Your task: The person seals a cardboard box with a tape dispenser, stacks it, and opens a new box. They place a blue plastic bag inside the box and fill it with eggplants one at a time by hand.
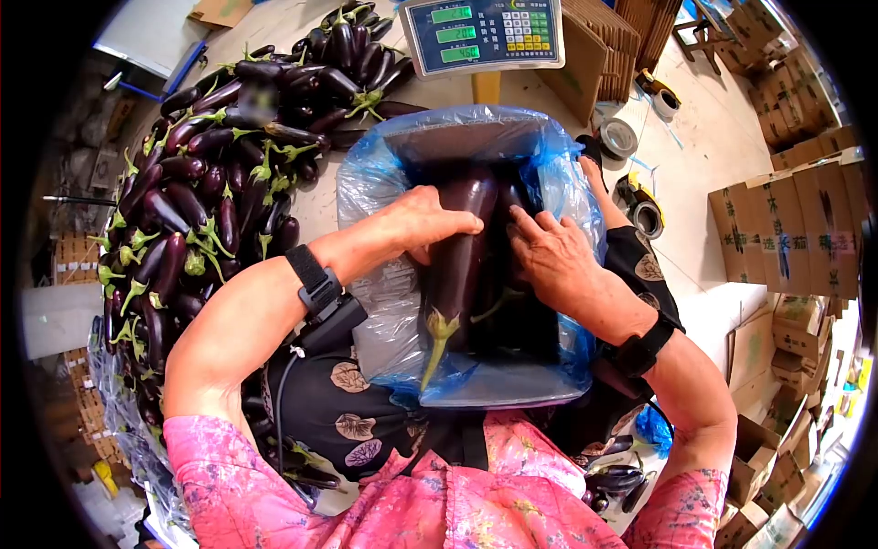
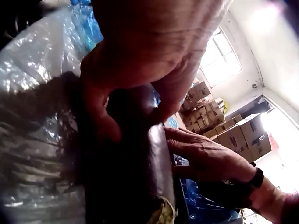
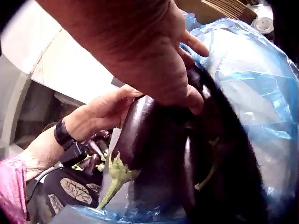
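A large dark eggplant [image 1: 462, 247] with a green stem lies lengthwise in a box [image 1: 457, 392] lined with blue plastic. My left hand [image 1: 407, 224] grips it near its far end, thumb across the top and fingers down its outer side. Beside it in the box are more eggplants [image 3: 188, 163], mostly in shadow. My right hand [image 1: 558, 261] reaches in on the right, its thumb and fingers on either side of another dark eggplant [image 3: 205, 91]. Part of that grip is hidden behind the hand. In the left wrist view the right fingers [image 2: 180, 140] lie close to the first eggplant.
A heap of eggplants [image 1: 215, 192] covers the floor on the left. Beyond the box stands a scale display [image 1: 483, 37] with lit green readouts. Tape rolls [image 1: 617, 139] lie on the floor to the right, near stacked cartons [image 1: 782, 229]. Flattened cardboard [image 1: 585, 50] leans behind.
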Action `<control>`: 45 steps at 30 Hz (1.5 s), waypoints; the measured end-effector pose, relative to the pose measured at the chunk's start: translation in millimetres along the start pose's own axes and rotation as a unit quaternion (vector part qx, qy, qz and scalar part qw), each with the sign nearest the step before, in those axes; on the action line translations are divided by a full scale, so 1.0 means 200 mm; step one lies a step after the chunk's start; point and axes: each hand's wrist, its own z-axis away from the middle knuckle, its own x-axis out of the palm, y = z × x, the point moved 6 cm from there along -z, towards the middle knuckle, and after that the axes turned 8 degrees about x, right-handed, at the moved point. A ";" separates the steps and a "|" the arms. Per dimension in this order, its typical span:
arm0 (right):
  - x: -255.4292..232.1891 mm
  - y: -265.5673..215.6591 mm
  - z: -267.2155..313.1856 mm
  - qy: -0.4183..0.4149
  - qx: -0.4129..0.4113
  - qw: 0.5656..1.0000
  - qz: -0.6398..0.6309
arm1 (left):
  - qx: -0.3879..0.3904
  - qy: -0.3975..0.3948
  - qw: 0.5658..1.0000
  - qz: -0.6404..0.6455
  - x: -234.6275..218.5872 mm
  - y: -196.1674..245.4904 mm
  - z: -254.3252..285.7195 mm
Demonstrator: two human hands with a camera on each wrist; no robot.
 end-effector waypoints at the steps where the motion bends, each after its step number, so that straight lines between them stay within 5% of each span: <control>1: 0.00 0.00 0.00 -0.014 0.006 1.000 0.002 | 0.000 0.009 1.000 -0.004 0.01 -0.03 -0.04; 3: 0.01 -0.01 -0.02 -0.040 0.012 0.999 0.006 | -0.002 0.038 0.999 -0.019 0.02 -0.06 -0.06; 6: 0.01 -0.01 0.00 0.007 -0.001 0.999 -0.038 | 0.094 0.078 0.991 -0.053 0.01 -0.01 0.00; 8: -0.02 -0.04 0.02 0.052 -0.012 0.998 -0.016 | 0.073 0.067 0.995 -0.030 -0.06 0.04 0.01; 12: -0.04 -0.16 0.06 -0.135 0.023 0.981 -0.137 | 0.056 0.058 0.996 -0.042 0.01 0.00 0.01; 16: -0.01 -0.34 0.24 -0.379 -0.030 0.821 -0.425 | 0.090 0.064 0.993 0.039 -0.02 -0.03 -0.01; 19: 0.06 -0.45 0.29 -0.328 -0.057 0.777 -0.534 | 0.120 0.123 0.981 -0.093 -0.08 0.05 0.08; 21: 0.02 -0.48 0.28 -0.349 -0.041 0.738 -0.576 | 0.194 0.173 0.955 -0.143 -0.09 0.12 0.20; 23: -0.05 -0.51 0.26 -0.416 -0.005 0.683 -0.600 | 0.188 0.190 0.952 -0.146 -0.10 0.26 0.39; 26: 0.04 -0.55 0.23 -0.418 -0.002 0.654 -0.630 | 0.333 0.251 0.905 -0.080 -0.18 0.38 0.58; 27: -0.01 -0.57 0.22 -0.386 -0.020 0.617 -0.686 | 0.352 0.244 0.903 -0.038 -0.22 0.40 0.62; 30: -0.03 -0.60 0.17 -0.323 -0.007 0.594 -0.736 | 0.352 0.249 0.901 0.049 -0.25 0.41 0.69; 31: 0.01 -0.58 0.16 -0.346 0.047 0.605 -0.716 | 0.381 0.253 0.888 0.042 -0.27 0.40 0.67; 33: 0.02 -0.53 0.18 -0.239 0.001 0.791 -0.564 | 0.397 0.235 0.885 0.058 -0.27 0.32 0.62; 35: 0.02 -0.52 0.23 -0.179 -0.037 0.917 -0.354 | 0.372 0.193 0.902 0.102 -0.24 0.26 0.57; 40: 0.13 -0.56 0.26 -0.251 -0.150 0.949 -0.116 | 0.215 0.014 0.973 0.084 -0.05 0.12 0.29; 45: 0.33 -0.52 0.26 -0.258 -0.155 0.953 -0.042 | 0.110 -0.036 0.988 0.104 0.06 -0.02 0.07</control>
